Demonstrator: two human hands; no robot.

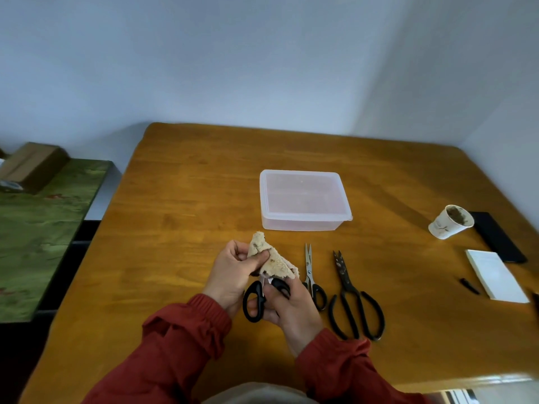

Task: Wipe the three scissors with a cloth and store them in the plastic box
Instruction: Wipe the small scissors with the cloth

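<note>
Left hand (230, 275), near centre above the orange-brown wooden table (175, 228): fingers curled, thumb pinching a crumpled beige stained cloth (274, 263) wrapped over the blades of the black-handled scissors (253, 304). Right hand (291, 310): fingers curled round the right handle loop. Just right, flat on the table, lie slim silver-bladed scissors (309, 269) and, beyond them, large black soiled shears (350, 293). Rectangular translucent plastic box (303, 224) stands farther back with its lid on; contents cannot be told. White paper cup (443, 225), far right, sits tilted, its inside smeared brown.
</note>
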